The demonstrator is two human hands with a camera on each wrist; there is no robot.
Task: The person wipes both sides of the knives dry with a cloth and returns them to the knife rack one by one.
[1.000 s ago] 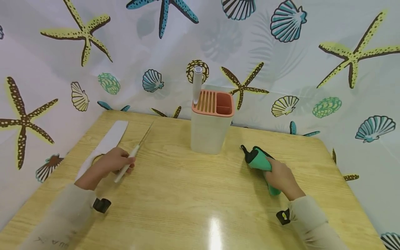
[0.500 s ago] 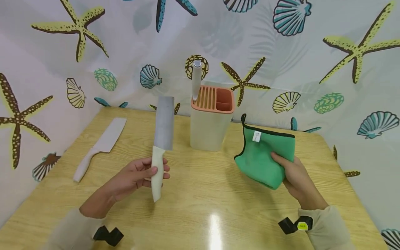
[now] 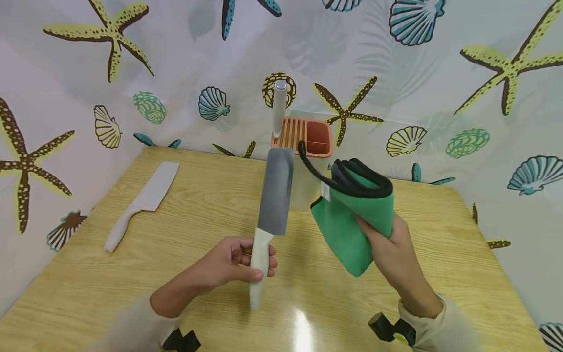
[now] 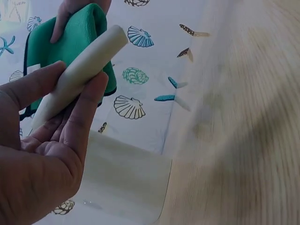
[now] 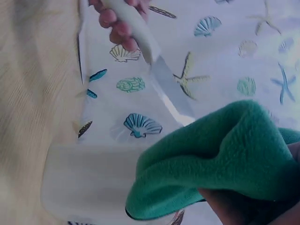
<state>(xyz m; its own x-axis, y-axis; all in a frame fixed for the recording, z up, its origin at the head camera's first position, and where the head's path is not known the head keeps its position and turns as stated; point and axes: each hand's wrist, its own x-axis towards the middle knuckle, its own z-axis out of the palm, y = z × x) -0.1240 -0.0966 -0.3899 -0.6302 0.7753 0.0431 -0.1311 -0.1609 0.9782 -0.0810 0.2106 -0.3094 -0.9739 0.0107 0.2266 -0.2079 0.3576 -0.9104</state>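
My left hand (image 3: 239,264) grips the cream handle of a kitchen knife (image 3: 276,193), its broad grey blade pointing up and away from me. In the left wrist view the thumb and fingers (image 4: 86,105) wrap the knife handle (image 4: 93,61). My right hand (image 3: 393,249) holds a folded green cloth (image 3: 352,215) with black edging, a loop and a small white tag. The cloth is just right of the blade in the head view. In the right wrist view the folded cloth (image 5: 211,159) overlaps the blade's far end (image 5: 171,93).
A white cleaver (image 3: 147,195) lies on the left of the wooden table (image 3: 198,195). At the back stands a white knife holder (image 3: 303,181) with an orange slotted top, partly hidden by the blade and cloth. One white-handled item (image 3: 279,110) stands in its slot. A patterned curtain (image 3: 246,54) hangs behind.
My left hand has lifted the knife off the table and carried it right, its blade turned upright. My right hand has raised the cloth and brought it left beside the blade.
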